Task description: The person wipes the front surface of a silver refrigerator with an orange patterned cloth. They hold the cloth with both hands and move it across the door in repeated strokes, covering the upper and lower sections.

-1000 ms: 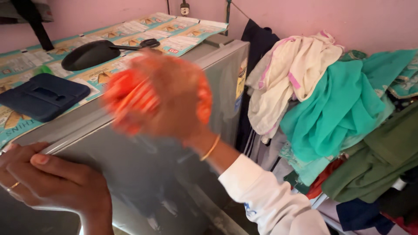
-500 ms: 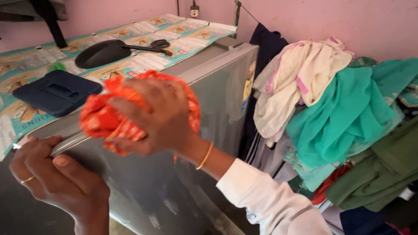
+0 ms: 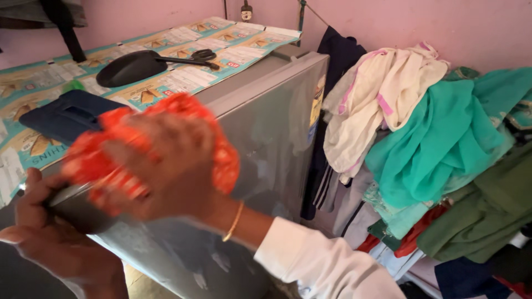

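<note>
My right hand point(image 3: 166, 166) is closed around a crumpled orange cloth point(image 3: 221, 158) and presses it against the upper side of a grey metal fridge point(image 3: 271, 127); the hand is blurred. A thin gold bangle sits on that wrist, above a white sleeve. My left hand point(image 3: 52, 238) grips the top front corner of the fridge at the lower left, thumb on top.
The fridge top is covered with printed paper sheets point(image 3: 183, 77). On them lie a dark blue flat case point(image 3: 64, 113), a black oval object point(image 3: 130, 66) and black scissors point(image 3: 199, 56). A heap of clothes point(image 3: 438, 144) in cream, teal and green hangs at the right against a pink wall.
My right hand with the orange cloth has shifted back and forth across the fridge side near its top edge. My left hand stays on the corner.
</note>
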